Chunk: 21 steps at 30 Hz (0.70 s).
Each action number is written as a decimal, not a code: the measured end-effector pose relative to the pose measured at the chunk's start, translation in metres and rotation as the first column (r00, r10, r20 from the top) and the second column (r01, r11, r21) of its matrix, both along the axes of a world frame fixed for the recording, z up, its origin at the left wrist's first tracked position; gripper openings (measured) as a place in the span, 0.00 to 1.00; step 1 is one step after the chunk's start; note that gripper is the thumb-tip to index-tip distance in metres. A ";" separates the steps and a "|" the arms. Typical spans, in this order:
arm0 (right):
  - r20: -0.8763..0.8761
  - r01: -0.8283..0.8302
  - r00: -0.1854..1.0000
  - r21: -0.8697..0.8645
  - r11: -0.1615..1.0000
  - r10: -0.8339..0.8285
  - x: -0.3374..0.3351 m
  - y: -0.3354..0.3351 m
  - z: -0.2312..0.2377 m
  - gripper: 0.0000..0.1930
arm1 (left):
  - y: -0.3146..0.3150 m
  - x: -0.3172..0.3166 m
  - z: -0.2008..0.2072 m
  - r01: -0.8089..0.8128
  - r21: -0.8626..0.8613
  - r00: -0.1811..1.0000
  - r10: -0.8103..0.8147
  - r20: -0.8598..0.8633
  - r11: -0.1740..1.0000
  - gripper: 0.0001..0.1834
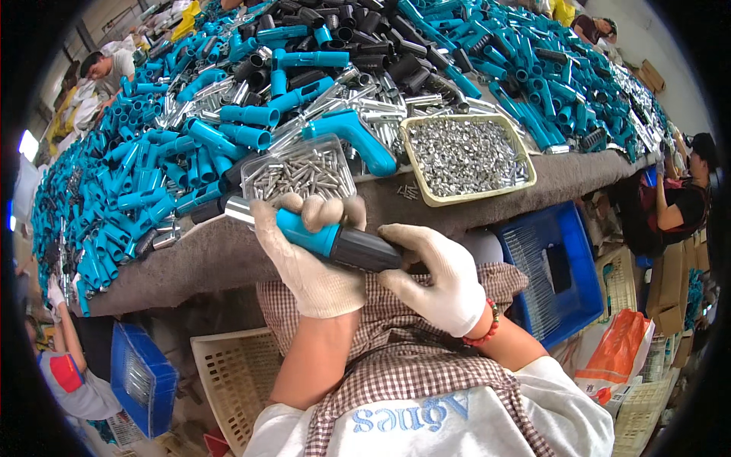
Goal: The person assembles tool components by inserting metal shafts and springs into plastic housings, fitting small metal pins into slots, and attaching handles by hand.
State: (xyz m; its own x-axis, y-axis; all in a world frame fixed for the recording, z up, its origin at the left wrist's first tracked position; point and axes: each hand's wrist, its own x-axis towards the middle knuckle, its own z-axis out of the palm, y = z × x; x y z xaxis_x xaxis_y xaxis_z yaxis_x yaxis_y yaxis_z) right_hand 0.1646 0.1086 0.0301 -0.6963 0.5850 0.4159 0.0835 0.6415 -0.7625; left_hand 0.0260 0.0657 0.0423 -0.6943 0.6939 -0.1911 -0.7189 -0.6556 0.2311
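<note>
Being gripped by the left hand (311, 273) near the tabletop (464, 218), the teal handle (303, 234) is pinched at its black sleeve (365, 250) by the right hand (443, 280); misalignment might be caused by uneven pushing

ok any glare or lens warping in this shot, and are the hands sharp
Head view: the cloth-covered table edge bows with fisheye distortion and the corners go black; head view: small metal pieces glint, and a bright light at far left is blown out; head view: left hand and right hand look fairly sharp on the teal-and-black handle.
</note>
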 end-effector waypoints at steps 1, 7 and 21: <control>0.012 0.014 1.000 -0.043 0.999 -0.014 -0.001 -0.002 0.002 0.25 | -0.004 -0.007 -0.007 0.003 0.008 1.000 -0.003 0.006 1.000 0.19; 0.015 -0.054 0.998 -0.346 0.937 0.064 -0.021 -0.008 0.003 0.25 | -0.012 -0.028 -0.009 0.057 0.142 0.998 -0.060 0.017 0.988 0.16; 0.636 0.120 0.599 0.530 0.839 -0.487 -0.086 0.225 0.063 0.20 | -0.044 -0.056 -0.016 0.246 0.305 0.949 -0.164 -0.271 0.920 0.13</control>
State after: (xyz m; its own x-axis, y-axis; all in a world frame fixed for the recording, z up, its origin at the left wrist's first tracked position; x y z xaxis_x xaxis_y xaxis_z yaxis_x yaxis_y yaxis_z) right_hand 0.0789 0.3334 0.0936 -0.6762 0.7298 0.1009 0.7307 0.6819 -0.0349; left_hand -0.0305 0.0219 0.0268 -0.5258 0.8204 0.2248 -0.7973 -0.5674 0.2059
